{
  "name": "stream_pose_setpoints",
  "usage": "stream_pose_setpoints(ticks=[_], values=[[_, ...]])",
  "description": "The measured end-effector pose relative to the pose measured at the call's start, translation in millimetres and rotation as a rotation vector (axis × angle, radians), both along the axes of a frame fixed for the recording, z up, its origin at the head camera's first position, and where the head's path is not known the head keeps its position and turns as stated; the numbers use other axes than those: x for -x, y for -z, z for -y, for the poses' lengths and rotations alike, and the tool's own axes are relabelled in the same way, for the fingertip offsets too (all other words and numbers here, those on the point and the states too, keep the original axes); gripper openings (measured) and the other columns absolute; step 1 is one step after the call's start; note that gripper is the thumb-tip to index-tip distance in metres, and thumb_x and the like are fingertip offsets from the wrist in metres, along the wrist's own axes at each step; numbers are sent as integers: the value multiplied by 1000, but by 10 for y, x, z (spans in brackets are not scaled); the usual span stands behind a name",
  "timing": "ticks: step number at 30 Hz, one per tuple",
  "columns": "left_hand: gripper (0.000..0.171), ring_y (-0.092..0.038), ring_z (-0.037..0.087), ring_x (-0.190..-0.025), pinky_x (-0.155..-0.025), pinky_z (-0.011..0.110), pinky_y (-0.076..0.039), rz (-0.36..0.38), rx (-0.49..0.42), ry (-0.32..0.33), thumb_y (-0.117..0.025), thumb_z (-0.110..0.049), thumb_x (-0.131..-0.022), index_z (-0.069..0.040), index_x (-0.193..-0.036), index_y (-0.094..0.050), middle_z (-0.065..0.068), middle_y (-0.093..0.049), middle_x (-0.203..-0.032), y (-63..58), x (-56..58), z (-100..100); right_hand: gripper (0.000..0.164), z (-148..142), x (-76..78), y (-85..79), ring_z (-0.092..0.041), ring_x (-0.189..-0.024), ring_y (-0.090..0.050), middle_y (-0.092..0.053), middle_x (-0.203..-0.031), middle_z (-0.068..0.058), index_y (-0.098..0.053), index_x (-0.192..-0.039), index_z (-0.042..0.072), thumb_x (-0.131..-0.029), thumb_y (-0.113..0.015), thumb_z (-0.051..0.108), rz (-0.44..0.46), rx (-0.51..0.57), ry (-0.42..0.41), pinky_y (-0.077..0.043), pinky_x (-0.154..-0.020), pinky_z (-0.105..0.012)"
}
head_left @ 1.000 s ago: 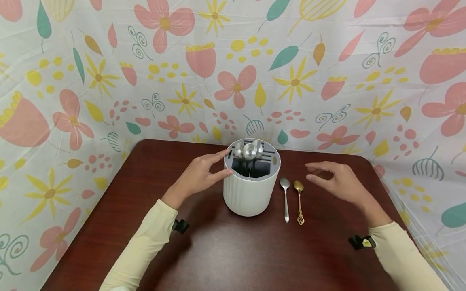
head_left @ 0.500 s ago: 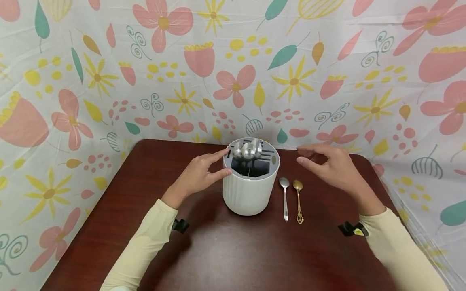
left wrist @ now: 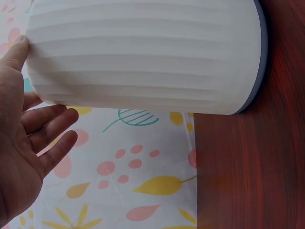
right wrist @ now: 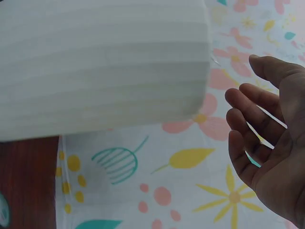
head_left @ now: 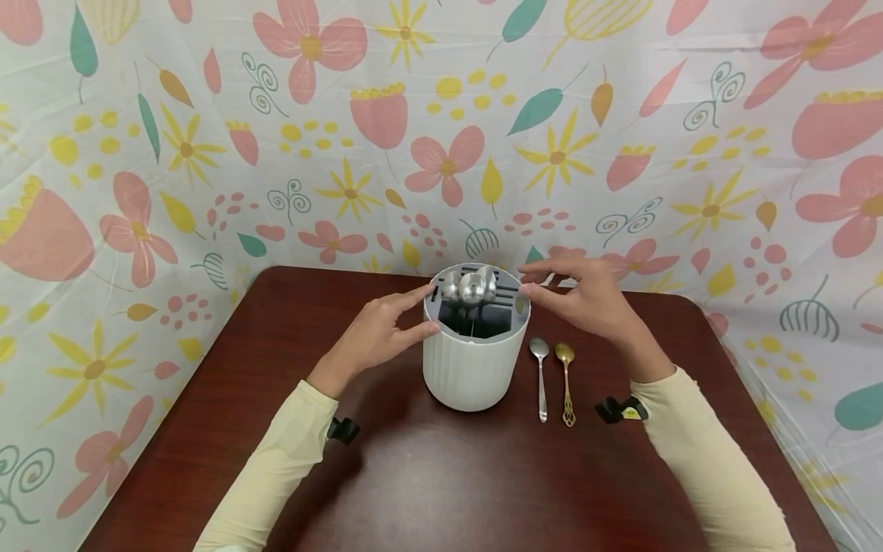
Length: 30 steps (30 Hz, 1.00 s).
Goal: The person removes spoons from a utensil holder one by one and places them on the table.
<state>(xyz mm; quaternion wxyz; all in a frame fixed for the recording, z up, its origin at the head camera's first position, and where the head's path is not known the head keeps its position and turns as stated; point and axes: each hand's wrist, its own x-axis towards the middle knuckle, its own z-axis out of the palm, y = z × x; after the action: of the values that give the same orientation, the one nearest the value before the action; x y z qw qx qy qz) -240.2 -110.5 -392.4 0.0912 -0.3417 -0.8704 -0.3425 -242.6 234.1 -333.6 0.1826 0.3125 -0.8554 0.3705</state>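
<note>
A white ribbed utensil holder (head_left: 472,376) with a grey slotted top stands upright on the table. Several shiny silver spoons (head_left: 472,288) stick up from its back part, bowls uppermost. My left hand (head_left: 375,330) touches the holder's left rim with extended thumb and fingers; in the left wrist view the thumb lies at the rim of the ribbed wall (left wrist: 143,52). At the right rim is my right hand (head_left: 586,297), its fingers loosely bent and holding nothing. A small gap separates that hand (right wrist: 267,129) from the holder in the right wrist view.
Right of the holder, a silver spoon (head_left: 539,349) and a gold spoon (head_left: 565,353) with an ornate handle lie side by side. The dark red-brown table (head_left: 441,491) meets a flower-printed cloth (head_left: 441,92) at the back and sides.
My right hand has moved left, from beyond the two spoons to the holder's right rim, rising a little on the way. The left hand and the holder have stayed put.
</note>
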Motion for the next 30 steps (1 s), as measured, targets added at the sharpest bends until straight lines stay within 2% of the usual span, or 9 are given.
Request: stream_pose_setpoints(ticks=[5,11,15,19,26,30], values=[[66,-59,23,-131,-104,45,-51,-2,-2,3,-72,-43,-96,-19,-153,-50,9,-58,-146,7,0,-7,25,111,88,90,-4,-83,-68,-77,-91,4,-81,-111,13,-86,-83,11,14,18,-32,-55,-70,-24],[67,-58,23,-132,-105,45,-50,1,-4,1,-72,-43,-96,-19,-154,-49,9,-57,-147,10,0,-5,26,219,131,156,-8,-82,-67,-78,-91,-1,-80,-111,10,-85,-84,8,69,51,-11,-53,-69,-21],[67,-58,23,-132,-105,45,-50,1,-8,1,-72,-43,-95,-19,-154,-49,9,-57,-148,9,3,-4,26,307,102,142,-10,-79,-65,-76,-88,-8,-79,-109,2,-83,-84,3,76,72,-1,-52,-66,-26],[67,-57,22,-133,-106,44,-50,-1,-15,5,-73,-42,-95,-19,-154,-49,8,-57,-148,15,8,-4,23,410,-19,32,-10,-76,-63,-75,-86,-13,-78,-107,-4,-84,-82,0,79,76,-5,-48,-64,-27],[67,-58,23,-132,-105,44,-50,1,-19,7,-73,-43,-95,-19,-154,-49,9,-57,-148,9,9,-3,25,370,131,235,-18,-71,-60,-76,-86,-2,-80,-108,8,-83,-86,9,89,92,8,-43,-60,-28],[67,-58,23,-132,-105,44,-50,4,-21,7,-73,-42,-95,-19,-154,-49,9,-57,-148,10,15,1,23,435,39,138,-17,-69,-57,-77,-86,-9,-79,-106,1,-84,-84,3,105,83,20,-41,-58,-27]])
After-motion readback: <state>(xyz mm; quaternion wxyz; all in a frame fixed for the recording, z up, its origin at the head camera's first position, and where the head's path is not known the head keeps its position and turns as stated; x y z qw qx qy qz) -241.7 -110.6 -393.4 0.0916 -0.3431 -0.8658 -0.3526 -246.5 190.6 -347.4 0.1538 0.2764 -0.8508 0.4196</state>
